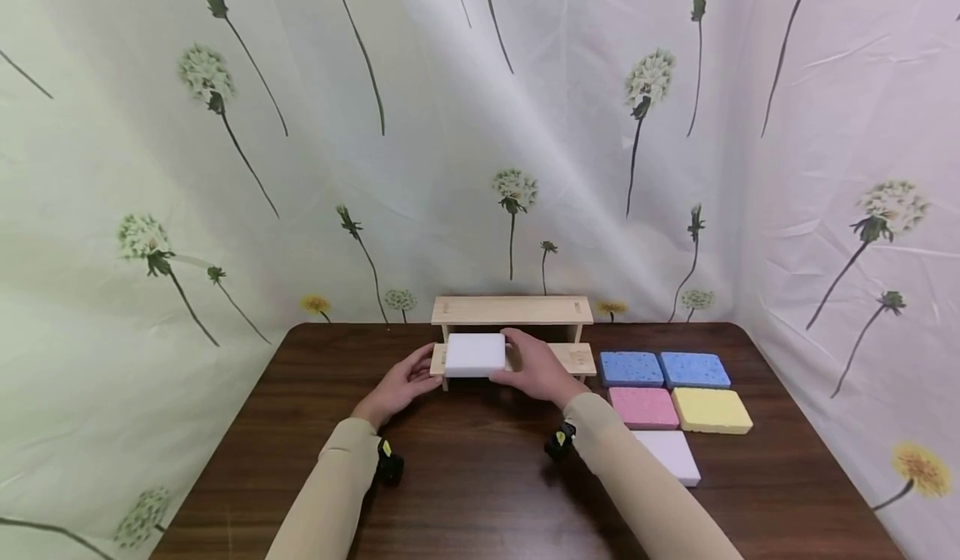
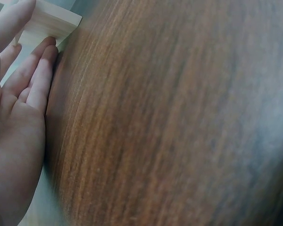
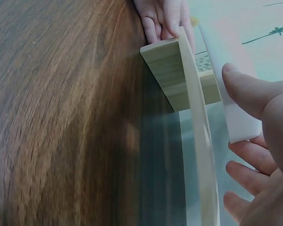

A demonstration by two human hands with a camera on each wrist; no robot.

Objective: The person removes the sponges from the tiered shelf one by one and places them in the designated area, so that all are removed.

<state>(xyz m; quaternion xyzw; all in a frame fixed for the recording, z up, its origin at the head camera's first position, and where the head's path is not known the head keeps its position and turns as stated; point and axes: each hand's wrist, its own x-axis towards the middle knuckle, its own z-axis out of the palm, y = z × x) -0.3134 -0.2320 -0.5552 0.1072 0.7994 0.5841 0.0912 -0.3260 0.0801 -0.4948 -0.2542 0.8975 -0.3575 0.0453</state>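
My right hand (image 1: 536, 367) pinches the right end of a white block-shaped sponge (image 1: 476, 355), thumb on the front side and fingers behind. The sponge lies flat over the left part of the lower step of a pale wooden two-step rack (image 1: 512, 310); the right wrist view has a narrow gap between the sponge (image 3: 233, 108) and the step's board (image 3: 198, 122). At the rack's left end is my left hand (image 1: 403, 387), fingers fairly straight and low along the tabletop. Its thumb (image 3: 172, 19) reaches the step's corner in the right wrist view.
Right of the rack, two blue sponges (image 1: 631, 369) lie above a pink sponge (image 1: 642, 408) and a yellow sponge (image 1: 712, 410). Another white sponge (image 1: 678, 457) sits nearer, partly behind my right sleeve. The dark wooden table (image 1: 480, 493) backs onto a flowered curtain (image 1: 450, 168).
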